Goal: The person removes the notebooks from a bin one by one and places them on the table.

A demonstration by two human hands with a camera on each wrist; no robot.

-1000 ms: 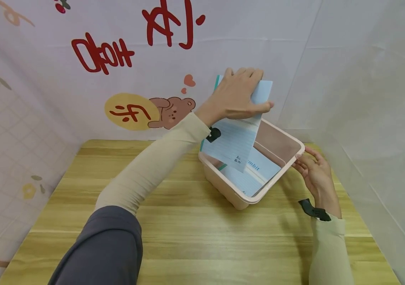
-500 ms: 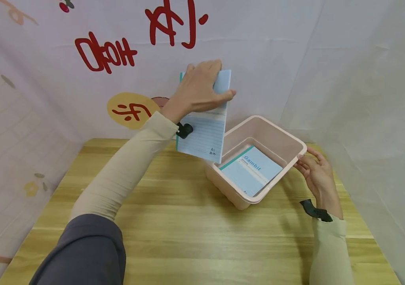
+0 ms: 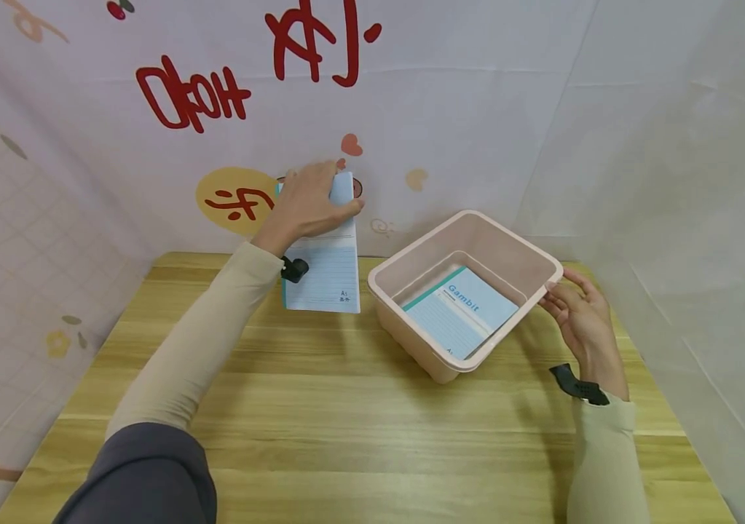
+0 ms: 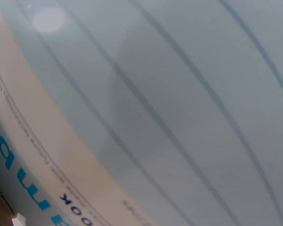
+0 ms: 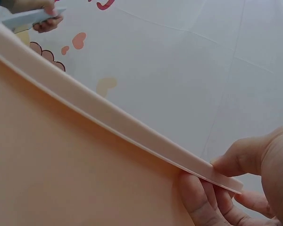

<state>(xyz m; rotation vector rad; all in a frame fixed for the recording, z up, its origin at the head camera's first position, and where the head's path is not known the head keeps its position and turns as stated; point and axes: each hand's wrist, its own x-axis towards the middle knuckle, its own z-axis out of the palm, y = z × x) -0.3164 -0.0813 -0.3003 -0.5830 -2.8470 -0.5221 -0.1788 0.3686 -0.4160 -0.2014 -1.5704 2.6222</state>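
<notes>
My left hand [image 3: 312,202] grips a light-blue notebook [image 3: 322,273] by its upper part, left of the bin, its lined cover facing me. In the left wrist view that notebook's cover [image 4: 146,103] fills nearly everything, lettering at lower left. A pale pink plastic bin [image 3: 405,342] stands on the table, turned cornerwise. Inside it lies another light-blue notebook [image 3: 460,309], with a green spine strip and "Gambit" on the cover. My right hand [image 3: 582,320] pinches the bin's right corner; in the right wrist view the thumb [image 5: 240,157] sits over the rim and the fingers curl beneath.
The wood-grain table [image 3: 346,437] reaches back to a white cloth backdrop [image 3: 464,109] printed with red characters, hearts and a yellow circle [image 3: 234,200]. A pale curtain [image 3: 693,240] hangs close along the right side.
My left hand has carried its notebook out from over the bin to the left, then lower towards the table. The other notebook now shows fully in the bin. My right hand stays put.
</notes>
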